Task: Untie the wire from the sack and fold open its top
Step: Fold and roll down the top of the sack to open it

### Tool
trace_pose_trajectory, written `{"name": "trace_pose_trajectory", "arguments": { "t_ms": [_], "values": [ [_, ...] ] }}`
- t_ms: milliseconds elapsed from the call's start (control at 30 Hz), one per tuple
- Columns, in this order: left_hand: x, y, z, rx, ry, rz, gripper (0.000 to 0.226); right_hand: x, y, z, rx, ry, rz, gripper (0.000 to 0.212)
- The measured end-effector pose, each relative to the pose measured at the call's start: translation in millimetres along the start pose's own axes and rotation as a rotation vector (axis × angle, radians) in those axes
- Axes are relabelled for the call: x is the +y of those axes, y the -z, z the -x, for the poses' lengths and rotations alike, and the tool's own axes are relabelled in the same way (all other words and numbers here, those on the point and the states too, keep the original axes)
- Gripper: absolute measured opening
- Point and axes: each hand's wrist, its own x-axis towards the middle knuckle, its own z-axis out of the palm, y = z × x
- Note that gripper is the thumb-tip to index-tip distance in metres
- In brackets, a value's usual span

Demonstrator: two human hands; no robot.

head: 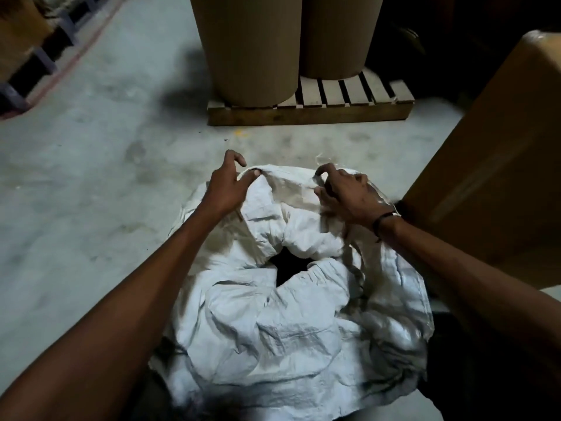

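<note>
**Sack top gripped at its far rim by both hands**

A white woven sack (pixel 291 323) is seen from above, standing on a grey concrete floor (pixel 91 183). Its top is crumpled and partly folded outward, and a dark opening (pixel 288 267) is visible near the centre of the folds. No wire can be made out on the sack; a few loose pale fibres (pixel 321 158) are seen at the far rim, just beyond the right hand.

The left hand (pixel 228 183) is placed at the far left of the rim. Its thumb is pressed against the fabric edge, while the index finger is raised and curled clear of it; the grip is thus narrow and partial, and whether fabric is actually pinched cannot be told. The right hand (pixel 346 192) is laid on the far right of the rim, its fingers curled down over a fold of the fabric, which is held; this hand is slightly blurred. A dark band (pixel 383 218) is worn on the right wrist. Both forearms are extended over the sack from the near edge of the view.

Beyond the sack, two large brown paper rolls (pixel 252 47) are stood upright on a wooden pallet (pixel 309 112). A tall brown box (pixel 491 153) is seen just beside the sack on the right. A second pallet (pixel 27 74) lies at the far left.
</note>
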Motion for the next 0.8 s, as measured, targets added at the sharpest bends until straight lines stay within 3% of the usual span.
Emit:
{"name": "trace_pose_trajectory", "arguments": {
  "t_ms": [100, 167, 233, 300, 433, 533, 667, 733, 800],
  "values": [
    [-5.7, 11.0, 8.1, -0.037, 0.017, 0.035, 0.056, -4.9, 18.5, -7.0, -0.065, -0.194, -0.619, 0.02],
    [-5.4, 19.9, 16.9, -0.039, -0.045, 0.06, 0.058, -5.7, 26.4, -9.9, -0.014, -0.352, -0.913, 0.009],
    [-1.3, 25.8, 29.4, 0.061, -0.157, 0.014, 0.058, -6.3, 28.3, -12.6, 0.022, -0.459, -1.049, 0.027],
    [8.2, 27.6, 45.2, 0.218, -0.271, -0.117, 0.058, -7.0, 26.0, -10.5, 0.005, -0.466, -0.976, 0.041],
    [31.9, 22.3, 82.1, 0.353, -0.33, -0.491, 0.087, -12.8, 27.7, -3.7, 0.079, -0.413, -0.779, 0.028],
    [30.9, 16.2, 113.1, 0.337, -0.205, -0.641, 0.107, -20.2, 31.7, 8.2, 0.095, -0.246, -0.554, 0.042],
    [16.1, 12.0, 152.3, 0.31, -0.008, -0.689, 0.105, -23.0, 31.4, 34.4, 0.229, 0.017, -0.153, 0.05],
    [10.6, 9.9, 168.3, 0.29, 0.126, -0.664, 0.101, -21.3, 28.7, 47.6, 0.313, 0.002, 0.025, 0.063],
    [1.8, 9.3, 179.2, 0.176, 0.295, -0.613, 0.108, -18.3, 22.2, 61.0, 0.292, -0.126, 0.085, 0.085]
  ]
}}
